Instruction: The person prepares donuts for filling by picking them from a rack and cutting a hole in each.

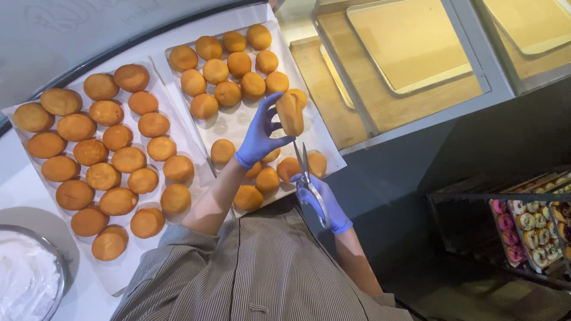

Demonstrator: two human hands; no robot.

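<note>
Holding a golden bun (290,113) up off the white worktop (24,184), the left hand (259,138) has its grip closed around it — fingers and thumb pinching the sides. The right hand (324,202) grips a pair of scissors (304,172), blades pointing up just below the bun. Two paper-lined trays (178,134) of buns cover the worktop, with a metal bowl of white cream (27,279) at the near-left corner. Beyond sits a glass case with empty trays (410,47) — and off to the right, frosted doughnuts (532,229) on a dark rack.
</note>
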